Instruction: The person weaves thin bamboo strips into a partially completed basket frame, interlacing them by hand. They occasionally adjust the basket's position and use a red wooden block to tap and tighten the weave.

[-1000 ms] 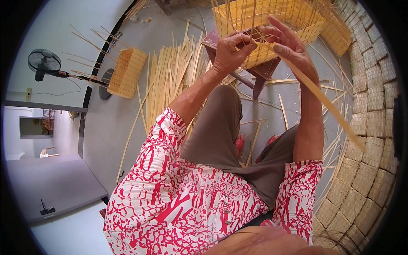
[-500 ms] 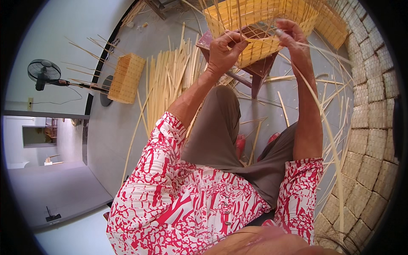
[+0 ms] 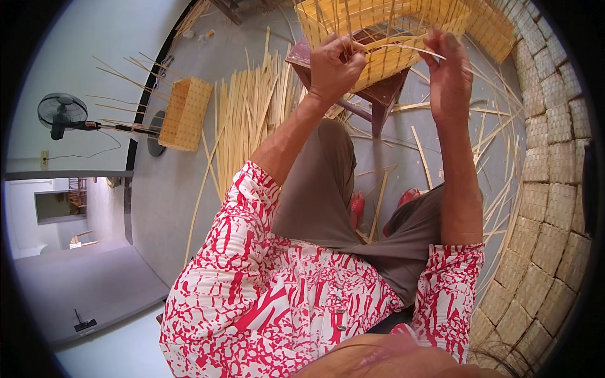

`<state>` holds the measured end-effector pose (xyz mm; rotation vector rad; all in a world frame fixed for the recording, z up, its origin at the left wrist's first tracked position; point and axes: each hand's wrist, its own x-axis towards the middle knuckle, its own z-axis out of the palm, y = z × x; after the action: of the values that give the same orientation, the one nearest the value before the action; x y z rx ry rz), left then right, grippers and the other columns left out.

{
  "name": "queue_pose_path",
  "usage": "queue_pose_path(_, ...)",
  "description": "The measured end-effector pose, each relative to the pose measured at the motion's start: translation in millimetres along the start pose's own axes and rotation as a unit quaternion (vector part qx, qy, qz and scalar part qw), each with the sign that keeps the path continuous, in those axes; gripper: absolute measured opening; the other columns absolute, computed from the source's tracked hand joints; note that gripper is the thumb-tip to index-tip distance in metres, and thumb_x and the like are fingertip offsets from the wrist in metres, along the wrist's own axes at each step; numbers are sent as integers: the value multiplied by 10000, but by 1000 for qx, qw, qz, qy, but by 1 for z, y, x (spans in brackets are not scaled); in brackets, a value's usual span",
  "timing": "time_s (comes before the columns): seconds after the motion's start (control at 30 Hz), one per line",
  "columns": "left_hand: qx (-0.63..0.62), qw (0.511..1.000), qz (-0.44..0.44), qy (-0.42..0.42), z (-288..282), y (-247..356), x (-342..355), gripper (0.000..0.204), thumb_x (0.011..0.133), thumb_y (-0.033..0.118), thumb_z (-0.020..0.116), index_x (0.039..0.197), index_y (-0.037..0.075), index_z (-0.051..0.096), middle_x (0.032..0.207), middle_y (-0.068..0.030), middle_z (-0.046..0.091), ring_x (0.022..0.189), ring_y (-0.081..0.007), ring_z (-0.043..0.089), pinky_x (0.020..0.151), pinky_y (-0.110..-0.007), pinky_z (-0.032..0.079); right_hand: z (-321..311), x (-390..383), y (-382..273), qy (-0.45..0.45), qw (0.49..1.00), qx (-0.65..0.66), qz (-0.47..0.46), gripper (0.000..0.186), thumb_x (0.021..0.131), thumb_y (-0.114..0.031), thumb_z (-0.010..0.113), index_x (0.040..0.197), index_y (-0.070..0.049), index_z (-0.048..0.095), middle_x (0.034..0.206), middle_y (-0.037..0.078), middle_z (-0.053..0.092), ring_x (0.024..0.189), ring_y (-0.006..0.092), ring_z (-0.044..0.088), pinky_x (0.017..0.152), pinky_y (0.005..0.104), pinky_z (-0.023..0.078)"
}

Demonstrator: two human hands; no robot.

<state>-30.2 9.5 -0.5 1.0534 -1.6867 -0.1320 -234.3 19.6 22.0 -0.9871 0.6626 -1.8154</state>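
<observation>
My left hand is closed at the near-left edge of a yellow woven bamboo basket, pinching a strip among the uprights. My right hand is at the basket's right side, its bent fingers on a pale thin bamboo strip that runs across toward my left hand. The fingertips of my left hand are partly hidden. The basket rests on a red-brown wooden stool, with long uprights standing out of it, beyond my knees.
Bamboo strips lie heaped on the grey floor. A second basket with protruding strips sits left, beside a black standing fan. Stacked woven pieces line the right, near another yellow basket. A doorway shows far left.
Both hands and the basket have shifted slightly left and up in view. My right hand has turned, and the strip's long tail no longer hangs down past my right forearm.
</observation>
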Motion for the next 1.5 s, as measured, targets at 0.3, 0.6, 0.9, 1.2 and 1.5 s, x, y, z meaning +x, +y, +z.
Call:
queue_pose_path(0.3, -95, 979, -27, -176, -55, -65, 22, 84, 856, 40, 699, 925, 27, 746, 850, -10, 680, 801, -76, 616, 704, -253, 515, -48, 20, 8, -24, 965, -139, 221, 341, 940, -302, 710, 1146, -34, 666, 1017, 70, 711, 896, 138, 683, 801, 297, 567)
queue_pose_path(0.6, -146, 984, -66, 80, -89, -70, -9, 382, 868, -56, 648, 1226, 73, 616, 1031, 2, 658, 806, -47, 556, 687, -201, 505, -60, 17, 20, 104, 924, 88, 358, 297, 924, -277, 722, 1092, -57, 616, 1020, 105, 660, 941, 226, 658, 807, 392, 569)
queue_pose_path(0.9, -93, 989, -36, -109, -70, -17, -77, 126, 873, 16, 698, 994, 54, 694, 935, -58, 689, 788, -136, 662, 677, -263, 543, -80, 19, 22, 56, 915, 218, 334, 188, 915, -143, 708, 1033, 0, 680, 1011, 131, 696, 944, 238, 660, 853, 398, 549)
queue_pose_path(1.2, 118, 966, 216, -83, 3, 21, 21, 235, 820, 101, 731, 1054, 122, 719, 1000, -53, 714, 854, -239, 707, 707, -335, 586, -62, 11, 18, 98, 941, 213, 245, 369, 798, 153, 499, 1124, 41, 631, 1060, 173, 679, 1031, 296, 628, 960, 416, 532)
queue_pose_path(1.5, 4, 973, 221, -73, 11, 13, 33, 133, 821, 178, 773, 942, 135, 736, 884, -22, 687, 724, -215, 678, 606, -335, 531, -47, 9, 27, -115, 909, 325, 234, 333, 958, -67, 614, 1287, -15, 612, 1229, 165, 662, 1009, 182, 649, 758, 287, 547)
